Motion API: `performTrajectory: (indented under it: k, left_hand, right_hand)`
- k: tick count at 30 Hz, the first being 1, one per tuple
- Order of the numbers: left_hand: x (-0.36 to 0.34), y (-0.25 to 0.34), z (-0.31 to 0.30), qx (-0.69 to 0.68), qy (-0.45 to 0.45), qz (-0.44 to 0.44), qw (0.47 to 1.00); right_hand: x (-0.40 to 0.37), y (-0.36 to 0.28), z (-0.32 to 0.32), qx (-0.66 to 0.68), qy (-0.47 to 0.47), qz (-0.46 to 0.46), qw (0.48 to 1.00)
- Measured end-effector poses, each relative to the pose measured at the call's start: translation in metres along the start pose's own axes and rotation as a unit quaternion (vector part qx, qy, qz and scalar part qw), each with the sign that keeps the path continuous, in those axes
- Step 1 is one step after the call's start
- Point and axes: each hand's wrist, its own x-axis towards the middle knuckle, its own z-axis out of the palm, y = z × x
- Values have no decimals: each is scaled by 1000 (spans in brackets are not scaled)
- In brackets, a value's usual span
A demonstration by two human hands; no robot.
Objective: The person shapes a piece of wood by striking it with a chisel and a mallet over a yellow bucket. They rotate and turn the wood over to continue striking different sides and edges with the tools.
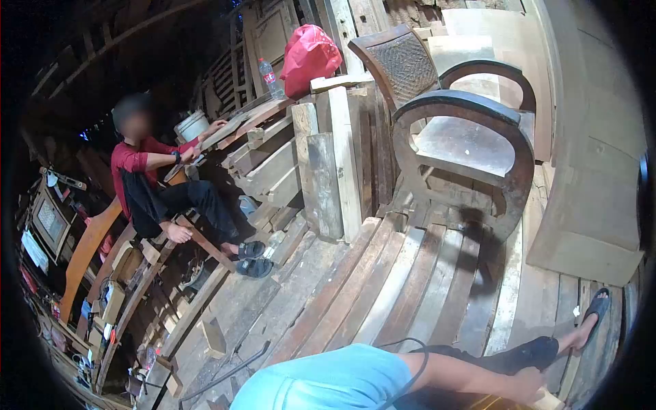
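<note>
My left arm, in a light blue sleeve, stretches along the bottom edge toward the lower right. My left hand [529,385] is closed at the end of it, with the fingers partly hidden. A pale piece of wood [549,400] sticks out from under this hand and is cut off by the frame's edge. Below the forearm, a shiny brown wooden surface [502,403] just shows. Beyond the hand lies my dark-trousered leg, with a black sandal [598,307] on the foot. My right hand is outside the picture.
A wooden armchair [465,113] with a woven back stands on the plank floor [396,273]. Large pale boards [588,225] lean at the right. A person in red [133,160] sits by stacked timber [273,157]. A bottle [270,78] and red bag [311,58] rest above.
</note>
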Motion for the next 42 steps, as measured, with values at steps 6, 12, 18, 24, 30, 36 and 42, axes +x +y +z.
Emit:
performTrajectory:
  k: [6, 12, 18, 24, 30, 36, 42]
  left_hand:
    - [3, -1, -8, 19, -60, 17, 998]
    - [0, 2, -6, 22, -24, 9, 999]
    - [1, -1, -3, 43, -26, 28, 998]
    - [3, 3, -9, 18, -72, 3, 997]
    - [3, 3, -12, 23, -74, 5, 997]
    - [4, 0, -5, 31, -54, 5, 998]
    - [2, -1, -2, -1, -15, 6, 1000]
  right_hand:
    - [9, -16, -2, -3, 8, -84, 996]
    - [26, -73, -2, 11, 22, -152, 988]
    - [25, -70, -2, -7, 21, -140, 990]
    - [22, -67, -3, -25, 20, -128, 991]
    - [19, -61, -6, -46, 8, -102, 994]
    - [17, -49, -2, -2, 7, -129, 992]
    - [15, -53, -2, 54, 12, -56, 997]
